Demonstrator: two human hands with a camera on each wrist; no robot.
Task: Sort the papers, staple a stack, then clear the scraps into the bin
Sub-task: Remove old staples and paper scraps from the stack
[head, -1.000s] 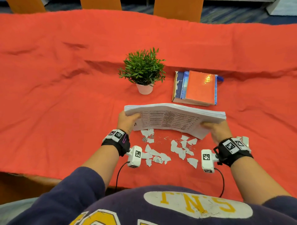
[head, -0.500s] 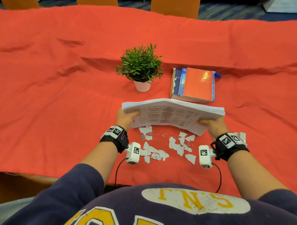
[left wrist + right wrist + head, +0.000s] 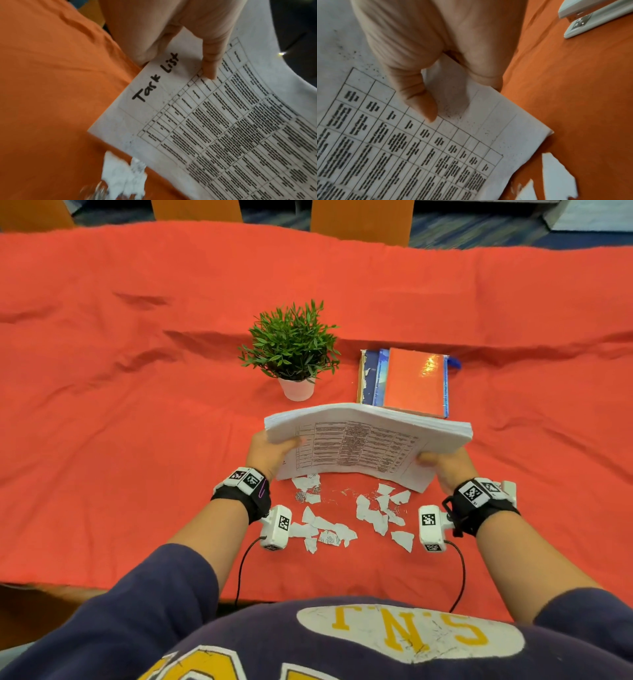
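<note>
A thick stack of printed papers stands tilted on its lower edge on the red cloth, its top sheet a table headed "Task List". My left hand grips the stack's left end, thumb on the front sheet. My right hand grips the right end, thumb on the printed sheet. Torn paper scraps and loose staples lie on the cloth just in front of the stack. A white stapler lies on the cloth beyond my right hand.
A small potted plant and a pile of books with an orange cover on top stand behind the stack. The red tablecloth is wrinkled. Orange chair backs line the far edge. No bin is in view.
The stack has tipped a little more upright and shifted slightly away from me; both hands keep their grip on its ends.
</note>
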